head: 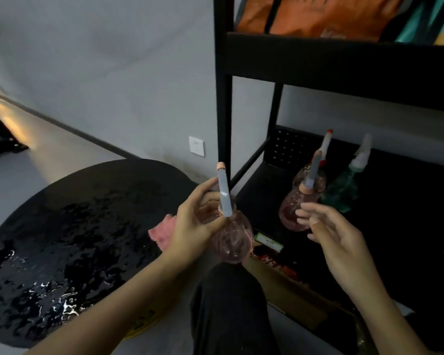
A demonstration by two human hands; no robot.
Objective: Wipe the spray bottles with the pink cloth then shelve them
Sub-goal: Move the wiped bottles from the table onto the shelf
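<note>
Hands: left hand (198,221) grips the neck of a pink spray bottle (235,242), thumb and fingers curled round the collar below the grey spray head (224,193). Right hand (336,242) is released, fingers loosely spread, holding nothing.

Surroundings, by size: black shelf rack (222,85) to the right. Its lower shelf (395,201) carries three bottles: a pink one (290,213) at the front, a second one (327,144) with a white, red-tipped head behind it, and a green one (344,190) to the right. The round black worktop (75,213) sits on the left. The pink cloth (164,230) lies at its near edge, just behind the left hand; we cannot tell whether the hand touches it.

Key relation: the held bottle hangs between worktop and rack, above the knee, long axis near upright with the head leaning slightly left. The free shelf space lies forward and to the right of it. The right hand is nearer the shelf, just in front of the shelved pink bottle; the left hand is nearer the cloth.

Judgement: we cannot read from this frame whether the held bottle is wiped. If it is, the move is a short carry rightward, kept upright and set down clear of the front bottle.
</note>
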